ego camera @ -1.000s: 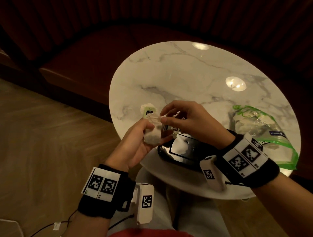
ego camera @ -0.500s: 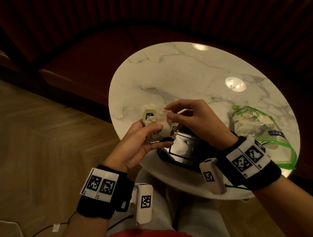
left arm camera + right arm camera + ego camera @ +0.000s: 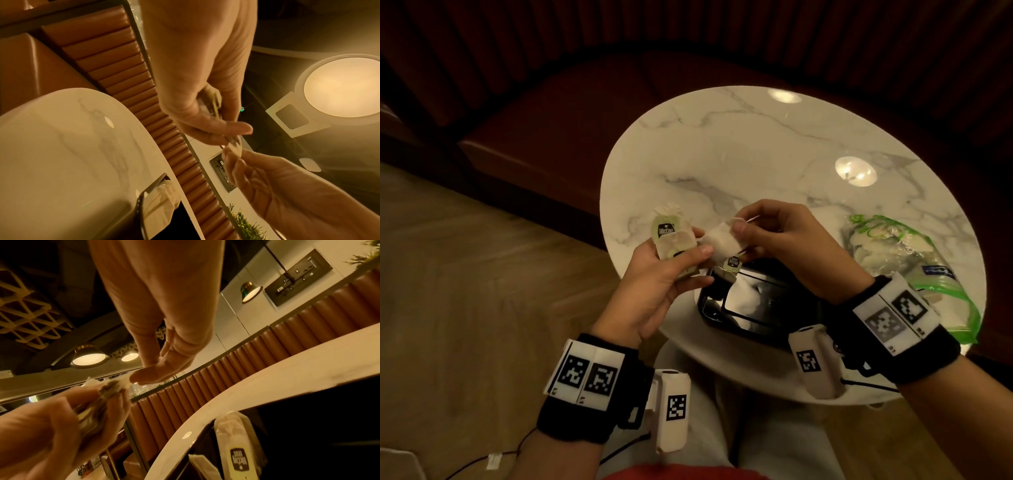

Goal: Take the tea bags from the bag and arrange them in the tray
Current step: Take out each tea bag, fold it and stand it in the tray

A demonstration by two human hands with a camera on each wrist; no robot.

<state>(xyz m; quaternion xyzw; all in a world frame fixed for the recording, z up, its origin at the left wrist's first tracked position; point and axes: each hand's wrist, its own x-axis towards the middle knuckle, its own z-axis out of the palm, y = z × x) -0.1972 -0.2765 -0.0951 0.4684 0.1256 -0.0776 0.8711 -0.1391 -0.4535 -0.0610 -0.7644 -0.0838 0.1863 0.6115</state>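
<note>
Tea bags (image 3: 675, 240) in both hands, seemingly.

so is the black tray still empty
No, the right wrist view shows tea bags already lying in the tray.

Head downward; wrists upward, close.

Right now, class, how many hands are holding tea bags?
2. The left hand grips a small stack of tea bags; the right hand pinches a single tea bag near the black tray. No other hand is in view.
</note>
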